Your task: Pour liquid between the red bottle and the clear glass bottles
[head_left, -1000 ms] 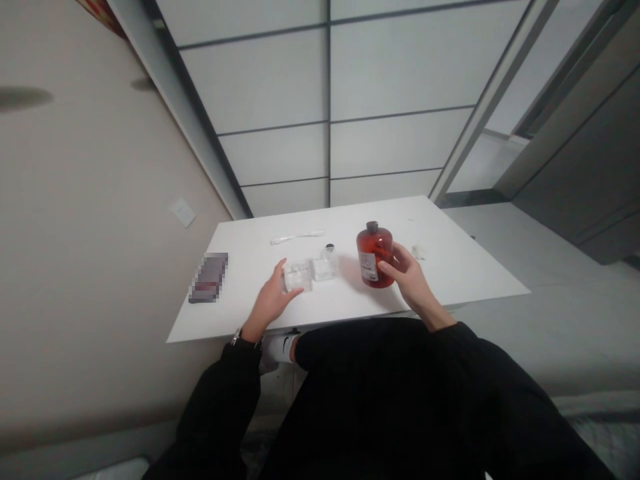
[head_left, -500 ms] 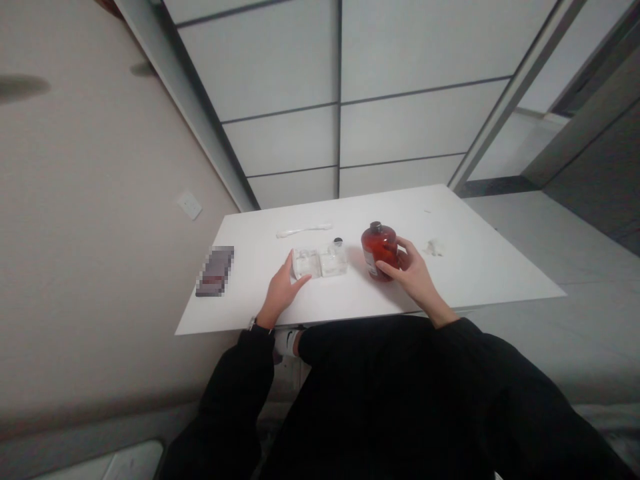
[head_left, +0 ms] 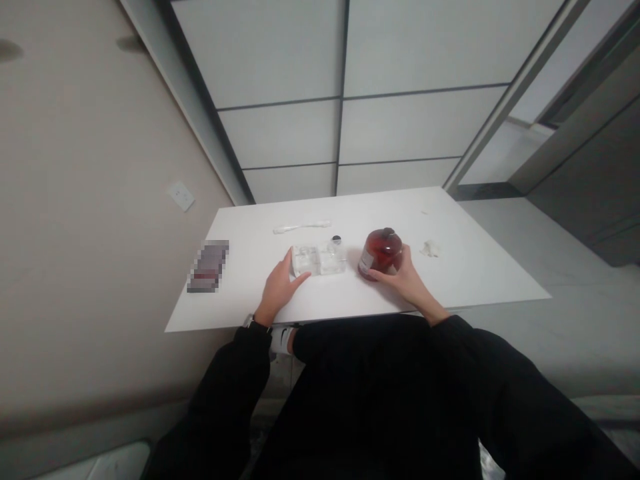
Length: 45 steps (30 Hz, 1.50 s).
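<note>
My right hand (head_left: 406, 279) is wrapped round a red-brown see-through bottle (head_left: 384, 248) with a dark top and a pale label on its left side. The bottle leans a little, its top to the right; whether its base touches the table I cannot tell. To its left lies a clear two-part container (head_left: 320, 260), which looks like plastic. My left hand (head_left: 281, 283) grips the container's left end, thumb along the near side and fingers at the far side. A small round black cap (head_left: 337, 238) sits just behind the container.
The white table (head_left: 345, 300) also bears a long clear strip or wrapper (head_left: 302, 227) at the back, a crumpled clear scrap (head_left: 430, 249) at the right and a blurred dark flat object (head_left: 209, 267) at the left. A panelled white door (head_left: 400, 127) stands behind.
The bottle has tipped, its top moving to the right, with my right hand lower around it. My left hand stays on the container. The camera view has shifted slightly.
</note>
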### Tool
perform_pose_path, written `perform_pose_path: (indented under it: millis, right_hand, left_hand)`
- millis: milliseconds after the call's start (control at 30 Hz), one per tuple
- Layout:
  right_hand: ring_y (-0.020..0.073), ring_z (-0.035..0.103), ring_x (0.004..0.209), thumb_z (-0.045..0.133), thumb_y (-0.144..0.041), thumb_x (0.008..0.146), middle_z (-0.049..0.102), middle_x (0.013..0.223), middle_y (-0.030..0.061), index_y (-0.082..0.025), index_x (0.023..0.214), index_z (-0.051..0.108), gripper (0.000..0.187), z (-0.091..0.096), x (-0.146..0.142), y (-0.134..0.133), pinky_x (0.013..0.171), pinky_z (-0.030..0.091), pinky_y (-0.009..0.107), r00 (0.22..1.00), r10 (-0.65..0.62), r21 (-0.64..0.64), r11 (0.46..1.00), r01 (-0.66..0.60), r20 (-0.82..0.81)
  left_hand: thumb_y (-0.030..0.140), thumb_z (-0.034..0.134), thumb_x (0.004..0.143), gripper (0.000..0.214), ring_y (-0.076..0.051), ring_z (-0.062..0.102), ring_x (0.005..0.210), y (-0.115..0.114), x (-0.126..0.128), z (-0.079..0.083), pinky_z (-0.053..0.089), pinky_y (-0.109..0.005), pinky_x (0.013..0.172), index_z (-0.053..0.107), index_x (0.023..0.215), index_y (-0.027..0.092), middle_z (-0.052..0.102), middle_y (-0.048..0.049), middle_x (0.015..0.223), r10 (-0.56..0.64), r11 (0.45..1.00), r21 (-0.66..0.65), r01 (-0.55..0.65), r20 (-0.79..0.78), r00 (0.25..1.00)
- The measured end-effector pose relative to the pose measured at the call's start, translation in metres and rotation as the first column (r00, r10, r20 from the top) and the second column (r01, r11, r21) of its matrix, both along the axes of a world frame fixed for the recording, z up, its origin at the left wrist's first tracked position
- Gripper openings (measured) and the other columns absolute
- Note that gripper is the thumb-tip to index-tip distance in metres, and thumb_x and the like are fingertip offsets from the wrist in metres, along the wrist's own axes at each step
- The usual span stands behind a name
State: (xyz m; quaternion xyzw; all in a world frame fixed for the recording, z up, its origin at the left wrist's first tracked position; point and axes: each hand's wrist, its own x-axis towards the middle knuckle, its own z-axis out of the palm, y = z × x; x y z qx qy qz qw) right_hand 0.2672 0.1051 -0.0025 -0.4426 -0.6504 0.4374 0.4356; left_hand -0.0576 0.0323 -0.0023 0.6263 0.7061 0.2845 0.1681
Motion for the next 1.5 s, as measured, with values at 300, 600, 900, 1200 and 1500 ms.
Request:
perform_pose_path:
  millis: [300,600,900,1200,1500]
  right_hand:
    - [0.0392,0.064,0.132,0.08,-0.045,0.084,0.063,0.145,0.018,-0.023,0.144,0.055,0.068,0.055,0.001,0.011,0.111,0.052,0.059,0.884,-0.054,0.388,0.91,-0.149,0.465]
    - [0.0398,0.064,0.129,0.067,-0.027,0.094,0.064,0.149,0.0157,-0.023,0.15,0.051,0.059,0.096,-0.001,0.02,0.101,0.059,0.058,0.637,-0.169,0.507,0.766,-0.395,0.752]
    - [0.0387,0.063,0.127,0.064,-0.018,0.095,0.064,0.148,0.0183,-0.017,0.151,0.052,0.057,0.11,-0.008,0.031,0.102,0.059,0.057,0.535,-0.239,0.548,0.629,-0.551,0.811]
    - [0.0367,0.063,0.127,0.065,-0.011,0.093,0.067,0.144,0.0177,-0.016,0.148,0.058,0.056,0.139,-0.019,0.036,0.106,0.055,0.052,0.441,-0.218,0.481,0.564,-0.671,0.871]
    - [0.0351,0.064,0.124,0.067,-0.007,0.089,0.07,0.139,0.0149,-0.019,0.144,0.063,0.056,0.163,-0.031,0.037,0.105,0.054,0.05,0.37,-0.215,0.425,0.544,-0.723,0.904]
  left_hand:
    - [0.05,0.072,0.097,0.085,-0.036,0.055,0.15,0.0,-0.001,-0.001,0.044,-0.045,0.124,0.036,0.167,0.016,0.053,-0.0172,0.166,-0.02,0.999,0.035,0.019,0.024,1.0]
    - [0.048,0.075,0.096,0.086,-0.036,0.058,0.147,0.002,-0.003,-0.008,0.048,-0.046,0.12,0.038,0.166,0.016,0.058,-0.0176,0.161,-0.015,0.998,0.055,0.015,0.015,1.0]
    - [0.048,0.075,0.095,0.085,-0.035,0.058,0.147,0.003,-0.004,-0.012,0.047,-0.045,0.122,0.039,0.166,0.017,0.057,-0.0155,0.163,-0.019,0.997,0.077,0.018,0.014,1.0]
    - [0.049,0.075,0.095,0.086,-0.037,0.06,0.145,0.004,-0.005,-0.015,0.048,-0.048,0.119,0.039,0.166,0.017,0.059,-0.0171,0.16,-0.006,0.998,0.07,0.004,0.02,1.0]
    - [0.044,0.077,0.094,0.083,-0.035,0.059,0.146,0.006,-0.006,-0.012,0.047,-0.046,0.121,0.041,0.165,0.018,0.059,-0.0166,0.161,-0.007,0.998,0.066,0.004,0.037,0.999]
